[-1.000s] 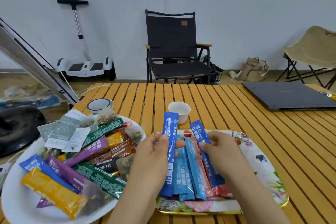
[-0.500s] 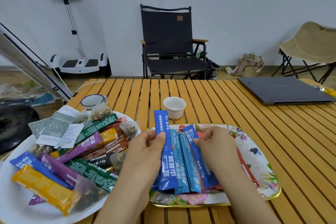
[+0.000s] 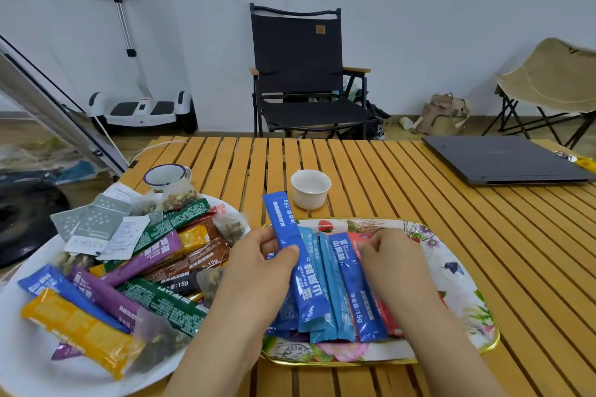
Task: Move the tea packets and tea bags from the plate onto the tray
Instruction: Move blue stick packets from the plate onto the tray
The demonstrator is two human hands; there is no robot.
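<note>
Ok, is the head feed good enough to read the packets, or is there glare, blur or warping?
Head view: even, soft light, faint sheen on the blue packet the left hand holds, its print readable; wide-angle bending curves the table slats and stretches the plate at the edge; background chair slightly soft.

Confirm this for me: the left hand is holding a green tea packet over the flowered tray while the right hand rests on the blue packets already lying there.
Not quite. The packet that the left hand holds is blue, not green, as the head view shows. The rest stands: it is over the flowered tray, and the right hand rests on the blue packets lying there.
</note>
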